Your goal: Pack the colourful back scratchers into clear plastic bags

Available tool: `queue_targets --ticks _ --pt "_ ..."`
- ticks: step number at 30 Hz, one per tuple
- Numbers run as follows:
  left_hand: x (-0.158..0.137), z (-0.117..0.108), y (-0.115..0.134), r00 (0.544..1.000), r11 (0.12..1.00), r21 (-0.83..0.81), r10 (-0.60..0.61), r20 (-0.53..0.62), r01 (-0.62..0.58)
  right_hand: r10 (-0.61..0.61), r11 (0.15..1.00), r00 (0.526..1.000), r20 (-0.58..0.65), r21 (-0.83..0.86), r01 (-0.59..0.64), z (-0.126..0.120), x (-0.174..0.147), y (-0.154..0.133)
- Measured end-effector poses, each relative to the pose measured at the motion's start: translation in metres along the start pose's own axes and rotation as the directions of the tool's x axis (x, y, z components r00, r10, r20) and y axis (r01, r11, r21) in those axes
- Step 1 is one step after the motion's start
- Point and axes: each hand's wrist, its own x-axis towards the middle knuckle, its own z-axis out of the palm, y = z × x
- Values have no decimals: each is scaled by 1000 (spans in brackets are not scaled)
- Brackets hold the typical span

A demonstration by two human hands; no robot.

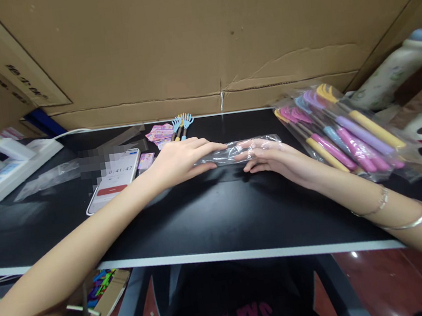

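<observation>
A long, clear plastic bag (221, 154) stretches between both hands, above the black tabletop. My left hand (184, 161) grips its left end, with the thumb below and the fingers on top. At the right end, my right hand (273, 156) has its upper fingers against the film, showing through it; whether they are inside or behind the bag I cannot tell. Its lower fingers curl beneath. No item is visible inside the bag. Beyond my left hand lie small hand-shaped back scratchers (182, 123), blue and yellow, beside pink-purple printed cards (159, 133).
Several bagged back scratchers (342, 135) with coloured handles lie at the right. A phone (116, 181) showing a timer rests at the left, near loose plastic film (48, 178) and a white power strip (21, 167). A cardboard wall (195, 35) closes off the back.
</observation>
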Motion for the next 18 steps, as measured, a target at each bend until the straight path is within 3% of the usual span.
queue_targets --ticks 6,18 --pt "0 -1 0 999 999 -15 -32 6 32 -44 999 988 -145 18 47 -4 2 2" --pt "1 -2 3 998 998 -9 -57 33 57 -21 995 997 -78 99 29 -6 4 3"
